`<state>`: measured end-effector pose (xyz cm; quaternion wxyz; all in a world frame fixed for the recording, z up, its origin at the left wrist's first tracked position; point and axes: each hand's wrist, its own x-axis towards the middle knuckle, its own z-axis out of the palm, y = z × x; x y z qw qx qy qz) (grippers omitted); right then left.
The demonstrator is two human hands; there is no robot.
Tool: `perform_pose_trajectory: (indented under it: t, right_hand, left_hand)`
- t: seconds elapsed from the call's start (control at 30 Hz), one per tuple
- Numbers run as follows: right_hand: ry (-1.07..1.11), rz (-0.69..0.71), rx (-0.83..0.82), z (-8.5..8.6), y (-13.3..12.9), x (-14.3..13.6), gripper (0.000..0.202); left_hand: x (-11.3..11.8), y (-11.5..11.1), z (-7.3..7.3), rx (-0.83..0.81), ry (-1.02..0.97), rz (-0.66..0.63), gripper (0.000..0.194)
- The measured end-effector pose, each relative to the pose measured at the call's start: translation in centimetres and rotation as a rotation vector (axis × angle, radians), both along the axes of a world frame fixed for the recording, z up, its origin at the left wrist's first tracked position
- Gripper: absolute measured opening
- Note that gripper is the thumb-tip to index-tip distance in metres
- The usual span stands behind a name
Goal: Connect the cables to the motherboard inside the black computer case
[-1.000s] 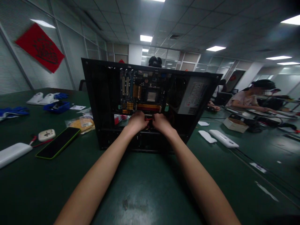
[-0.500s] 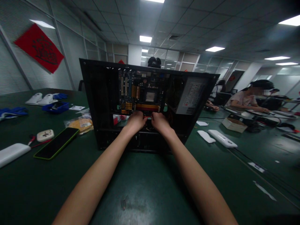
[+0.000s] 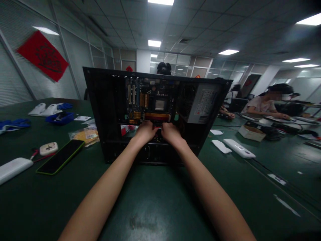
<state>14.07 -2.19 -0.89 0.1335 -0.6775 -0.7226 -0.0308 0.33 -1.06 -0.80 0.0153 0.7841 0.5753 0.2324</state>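
A black computer case [image 3: 97,110] stands upright with its open side facing me. Inside it are a motherboard [image 3: 150,92] with a bare square processor [image 3: 159,105] and a red-orange memory module [image 3: 157,116]. The power supply [image 3: 204,103] fills the upper right corner. Just below the memory module, my left hand [image 3: 145,131] and my right hand [image 3: 170,130] reach into the case side by side, fingers closed. A small red piece, perhaps a cable or plug, shows at the left fingertips. My hands hide what else they grip.
On the green table [image 3: 150,201], a phone [image 3: 61,157], a white power bank [image 3: 15,169] and a yellow packet [image 3: 87,135] lie left. A blue tray [image 3: 60,117] is farther back. Right are a white device [image 3: 238,148], an open box [image 3: 251,133] and a seated co-worker [image 3: 268,100].
Both hands stay closed at nearly the same spot below the memory module. The view has shifted slightly, so the case's top edge sits a little lower.
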Motion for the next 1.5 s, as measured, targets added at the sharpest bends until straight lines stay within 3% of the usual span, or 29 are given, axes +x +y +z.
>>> perform_pose_trajectory:
  t: [0.7,0.9,1.5]
  right_hand:
    - [0.025,0.011,-0.008,-0.1,0.5,0.3,0.029]
    - [0.026,0.008,-0.045,0.1,0.4,0.2,0.032]
    - [0.028,0.007,-0.026,-0.2,0.6,0.2,0.028]
  left_hand:
    - [-0.2,1.0,-0.4,-0.036,-0.011,-0.030,0.029]
    - [-0.2,0.7,-0.3,-0.113,-0.055,-0.001,0.022]
    - [-0.3,0.4,-0.3,-0.095,-0.021,-0.046,0.024]
